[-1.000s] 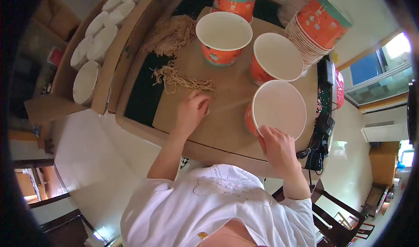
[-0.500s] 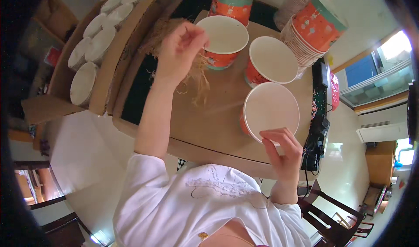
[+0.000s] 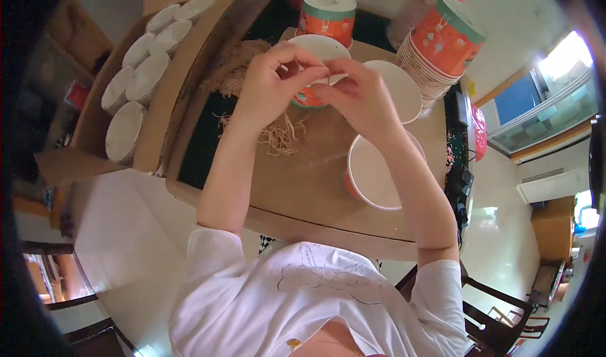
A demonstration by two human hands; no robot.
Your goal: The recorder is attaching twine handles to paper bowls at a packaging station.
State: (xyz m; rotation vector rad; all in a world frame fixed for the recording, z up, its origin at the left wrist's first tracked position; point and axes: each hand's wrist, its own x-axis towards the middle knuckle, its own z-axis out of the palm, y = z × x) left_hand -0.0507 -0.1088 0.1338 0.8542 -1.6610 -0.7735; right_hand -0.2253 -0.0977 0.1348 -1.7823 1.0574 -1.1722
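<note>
Left hand [image 3: 271, 82]: fingertips pinched close above the far bucket [image 3: 315, 43]; whether they gripped anything could not be told.
Right hand [image 3: 363, 98]: fingertips drawn in beside the left's; anything between them was too small to make out.
Far bucket: sat open beneath both hands, toward the far edge of the table [image 3: 197, 155].
Middle bucket [image 3: 407, 95] and near bucket [image 3: 377, 174]: stood open toward the right edge, the latter nearer the near right corner.
Tan strands [image 3: 281, 137]: lay loose left of centre.
Bucket stack [image 3: 439, 49]: rose by the far right corner.
</note>
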